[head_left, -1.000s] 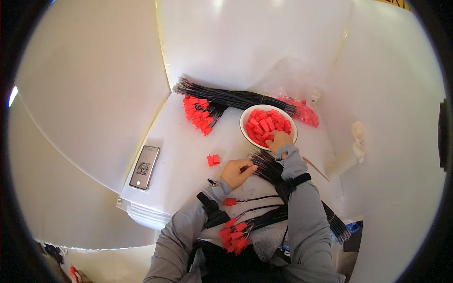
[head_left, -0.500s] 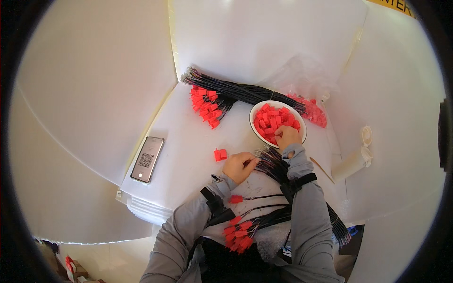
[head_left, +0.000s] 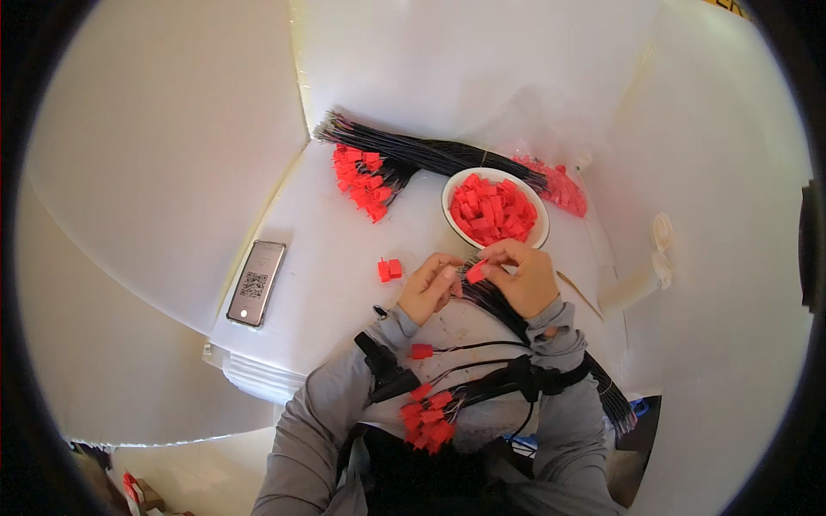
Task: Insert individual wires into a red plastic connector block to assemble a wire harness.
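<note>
Between the thumb and fingers of my right hand (head_left: pixel 527 277) is a red plastic connector housing (head_left: pixel 477 272). My left hand (head_left: pixel 428 289) is closed in a pinch right beside it, at thin wire ends that barely show. Under my hands lies a bundle of black cables (head_left: pixel 501 315), its stripped ends beneath my fingertips. Just beyond them stands a white bowl (head_left: pixel 446 209) heaped with red housings (head_left: pixel 490 206). Two loose red housings (head_left: pixel 390 269) rest on the table left of my left hand. Nearer my body, several cables carry red housings (head_left: pixel 428 420) on their ends.
A long black cable bundle (head_left: pixel 413 151) lies at the back, with finished-looking red ends (head_left: pixel 361 182) at its left. Behind the bowl is a clear bag of red pieces (head_left: pixel 564 191). A phone (head_left: pixel 256 284) lies left; a whitish roll (head_left: pixel 632 288) and thin stick (head_left: pixel 581 294) lie right.
My right hand has come out of the bowl toward my left hand, now holding a red connector housing. The left hand stays in its pinch by the wire ends. The view has shifted slightly.
</note>
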Tool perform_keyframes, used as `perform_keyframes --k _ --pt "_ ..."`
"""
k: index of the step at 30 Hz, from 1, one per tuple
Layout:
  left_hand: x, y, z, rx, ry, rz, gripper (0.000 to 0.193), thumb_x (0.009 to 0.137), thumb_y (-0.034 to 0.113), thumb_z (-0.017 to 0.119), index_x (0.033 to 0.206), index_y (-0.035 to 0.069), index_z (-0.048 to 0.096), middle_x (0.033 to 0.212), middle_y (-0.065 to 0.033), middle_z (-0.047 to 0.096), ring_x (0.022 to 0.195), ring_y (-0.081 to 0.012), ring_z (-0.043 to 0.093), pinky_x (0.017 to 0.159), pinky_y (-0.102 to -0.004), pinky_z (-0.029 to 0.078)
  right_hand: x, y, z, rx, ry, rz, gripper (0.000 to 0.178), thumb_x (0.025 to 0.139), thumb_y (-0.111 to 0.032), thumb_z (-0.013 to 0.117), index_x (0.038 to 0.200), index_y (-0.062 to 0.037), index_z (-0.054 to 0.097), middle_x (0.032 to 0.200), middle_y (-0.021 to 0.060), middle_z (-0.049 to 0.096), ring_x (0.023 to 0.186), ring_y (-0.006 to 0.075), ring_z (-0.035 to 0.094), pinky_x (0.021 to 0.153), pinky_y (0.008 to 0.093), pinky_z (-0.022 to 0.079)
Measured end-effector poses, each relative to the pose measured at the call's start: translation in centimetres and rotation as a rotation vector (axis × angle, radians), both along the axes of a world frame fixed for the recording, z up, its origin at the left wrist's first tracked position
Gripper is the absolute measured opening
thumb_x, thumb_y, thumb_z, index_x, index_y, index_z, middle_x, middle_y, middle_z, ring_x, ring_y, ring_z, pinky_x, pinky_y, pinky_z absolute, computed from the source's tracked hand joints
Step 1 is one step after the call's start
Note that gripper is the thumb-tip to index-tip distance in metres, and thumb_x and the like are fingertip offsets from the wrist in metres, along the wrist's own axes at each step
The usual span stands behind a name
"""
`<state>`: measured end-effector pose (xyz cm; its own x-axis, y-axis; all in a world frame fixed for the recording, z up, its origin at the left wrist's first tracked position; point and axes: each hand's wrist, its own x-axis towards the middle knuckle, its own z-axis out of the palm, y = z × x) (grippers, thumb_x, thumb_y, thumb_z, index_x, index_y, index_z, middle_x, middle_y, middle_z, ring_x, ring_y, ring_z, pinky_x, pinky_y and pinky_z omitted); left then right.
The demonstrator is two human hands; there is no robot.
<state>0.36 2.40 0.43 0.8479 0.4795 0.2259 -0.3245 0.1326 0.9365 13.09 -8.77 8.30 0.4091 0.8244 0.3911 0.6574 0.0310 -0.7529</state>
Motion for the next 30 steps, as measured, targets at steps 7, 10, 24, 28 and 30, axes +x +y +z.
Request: perform_keyframes --k 7,10,24,28,30 --pt "0.1 -0.7 -0.3 0.027 0.109 -0.142 0.030 0.090 0.030 0.038 0.106 0.005 0.044 0.069 -0.0036 0.050 0.041 -0.0063 0.036 0.036 -0.0185 0.029 -1.1 -0.2 -3.6 0.049 0.150 0.029 0.020 0.067 0.000 0.061 0.087 -0.0004 0.058 0.073 0.0109 0.059 0.066 0.0171 0.061 0.060 0.0247 0.048" --pt "0.2 -0.5 -0.2 -0.057 0.111 0.055 0.025 0.090 0.026 0.038 0.101 0.005 0.047 0.063 -0.0017 0.046 0.040 -0.0061 0.035 0.035 -0.0187 0.027 0.0 -0.5 -5.0 0.094 0.177 0.000 0.019 0.066 -0.001 0.062 0.085 -0.0015 0.059 0.072 0.0102 0.059 0.065 0.0176 0.060 0.059 0.0248 0.047" --pt "-0.3 0.5 0.0 -0.222 -0.157 0.505 0.022 0.087 0.024 0.039 0.078 0.004 0.045 0.052 0.0018 0.034 0.036 -0.0044 0.025 0.033 -0.0189 0.017 0.2 -3.0 -6.5 -0.328 -0.608 -0.072 0.008 0.065 -0.015 0.060 0.066 -0.0076 0.059 0.069 0.0069 0.055 0.072 0.0235 0.055 0.056 0.0349 0.047" --pt "-0.2 0.6 -0.4 -0.171 -0.168 0.481 0.025 0.088 0.025 0.039 0.075 0.004 0.045 0.052 0.0004 0.037 0.036 -0.0050 0.027 0.032 -0.0191 0.019 0.2 -2.9 -7.1 -0.359 -0.658 -0.105 0.004 0.062 -0.011 0.059 0.064 -0.0080 0.057 0.069 0.0049 0.054 0.072 0.0229 0.055 0.056 0.0348 0.046" --pt "-0.1 0.5 -0.4 -0.148 -0.163 0.551 0.025 0.088 0.024 0.040 0.073 0.005 0.044 0.054 -0.0022 0.042 0.035 -0.0062 0.031 0.032 -0.0194 0.022 0.0 -2.9 -7.4 -0.341 -0.659 -0.128 0.004 0.060 -0.010 0.059 0.063 -0.0099 0.057 0.067 0.0030 0.053 0.071 0.0219 0.054 0.056 0.0343 0.045"
